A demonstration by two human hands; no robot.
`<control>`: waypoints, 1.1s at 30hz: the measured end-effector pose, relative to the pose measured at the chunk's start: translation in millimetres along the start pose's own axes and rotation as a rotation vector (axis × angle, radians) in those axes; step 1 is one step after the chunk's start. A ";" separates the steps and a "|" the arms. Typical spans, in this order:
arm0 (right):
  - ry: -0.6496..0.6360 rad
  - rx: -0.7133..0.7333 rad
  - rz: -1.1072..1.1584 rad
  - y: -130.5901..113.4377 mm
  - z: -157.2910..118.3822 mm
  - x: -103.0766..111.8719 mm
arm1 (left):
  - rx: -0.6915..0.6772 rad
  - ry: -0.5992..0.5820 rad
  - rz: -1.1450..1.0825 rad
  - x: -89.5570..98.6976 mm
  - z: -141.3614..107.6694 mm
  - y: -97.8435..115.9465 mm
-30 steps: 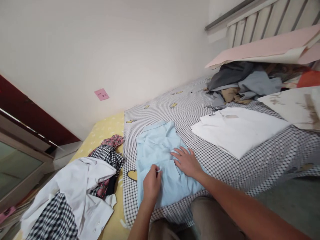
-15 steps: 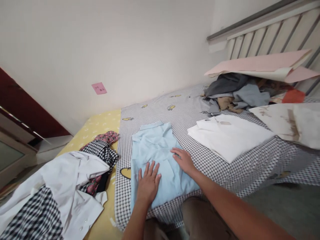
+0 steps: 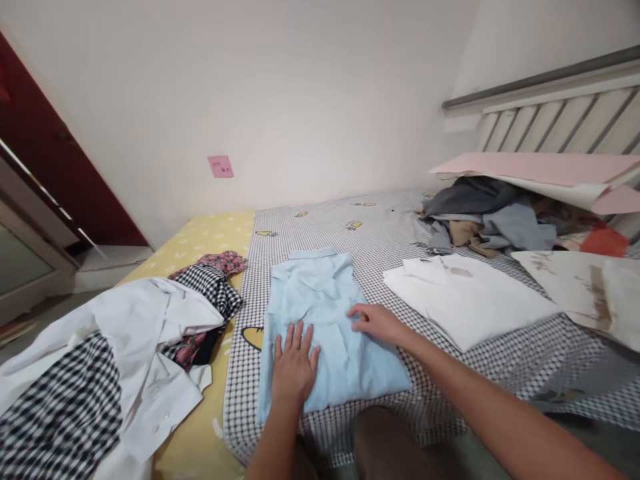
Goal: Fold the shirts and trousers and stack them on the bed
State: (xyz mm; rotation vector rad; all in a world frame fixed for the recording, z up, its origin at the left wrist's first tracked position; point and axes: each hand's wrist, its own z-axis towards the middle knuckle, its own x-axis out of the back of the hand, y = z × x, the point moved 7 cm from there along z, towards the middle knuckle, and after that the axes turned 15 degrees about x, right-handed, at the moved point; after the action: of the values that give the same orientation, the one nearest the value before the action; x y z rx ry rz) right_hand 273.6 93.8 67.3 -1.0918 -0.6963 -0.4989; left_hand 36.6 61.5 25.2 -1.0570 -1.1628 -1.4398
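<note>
A light blue shirt (image 3: 320, 293) lies folded into a rough rectangle on the checked bed sheet, its collar toward the wall. My left hand (image 3: 294, 363) rests flat on the lower left part of the shirt, fingers spread. At the shirt's right side, my right hand (image 3: 377, 323) has its fingers curled in a pinch on the fabric. To the right lies a folded white shirt (image 3: 470, 297), apart from both hands.
On the left, a white shirt (image 3: 145, 347) and checked clothes (image 3: 65, 400) are heaped over a yellow cover (image 3: 210, 230). Grey and brown clothes (image 3: 475, 207) sit under a pink sheet (image 3: 545, 168) at back right. A stained pale cloth (image 3: 575, 283) lies at the right.
My right hand has gone from fingers stretched over the shirt to curled in a pinch at its right side. My left hand stays flat. The view has tilted and shifted.
</note>
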 end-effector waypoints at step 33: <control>0.539 0.042 -0.066 -38.9 -38.6 21.6 | 0.019 0.067 -0.049 -1.7 0.9 -2.8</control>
State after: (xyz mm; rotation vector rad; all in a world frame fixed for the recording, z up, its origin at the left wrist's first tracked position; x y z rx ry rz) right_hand 272.3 42.5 96.2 -0.8430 -0.2668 -0.7930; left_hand 34.1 62.8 23.3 -0.9663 -1.1592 -1.4880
